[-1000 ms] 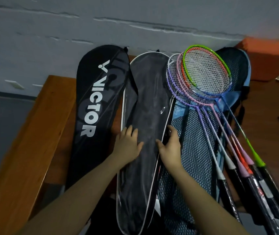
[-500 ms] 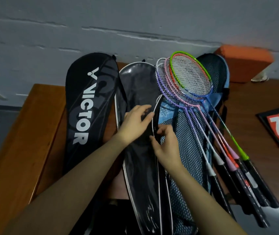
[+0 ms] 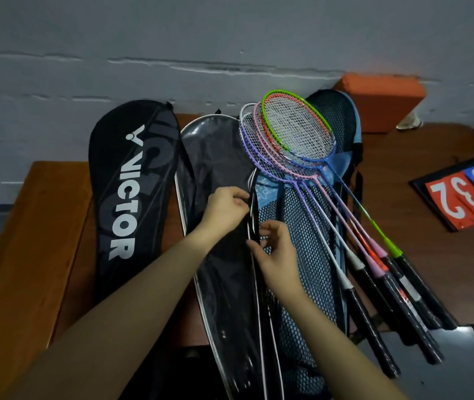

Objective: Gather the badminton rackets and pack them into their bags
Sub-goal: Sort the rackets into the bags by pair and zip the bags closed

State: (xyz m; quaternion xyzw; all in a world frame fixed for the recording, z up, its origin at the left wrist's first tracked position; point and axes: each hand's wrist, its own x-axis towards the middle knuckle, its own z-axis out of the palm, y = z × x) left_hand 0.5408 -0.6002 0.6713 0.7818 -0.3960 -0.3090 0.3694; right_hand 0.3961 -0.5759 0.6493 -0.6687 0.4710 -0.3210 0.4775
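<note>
Left hand [image 3: 225, 207] pinches the right edge of the grey-black racket bag with white piping [image 3: 218, 168], centre of the brown wooden table [image 3: 42, 226]. Right hand [image 3: 277, 254] pinches the same edge nearer. Colourful rackets [image 3: 296, 140] fan over the blue mesh bag [image 3: 310, 241], right. Black VICTOR bag [image 3: 131, 192] left, overhanging the table's far edge.

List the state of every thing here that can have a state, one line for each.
Grey racket bag with white piping: flat, right edge pinched by both hands.
Black VICTOR racket bag: lying flat, untouched.
Blue mesh racket bag: under the rackets.
Bundle of coloured badminton rackets: unpacked.
Left hand: pinching.
Right hand: pinching.
</note>
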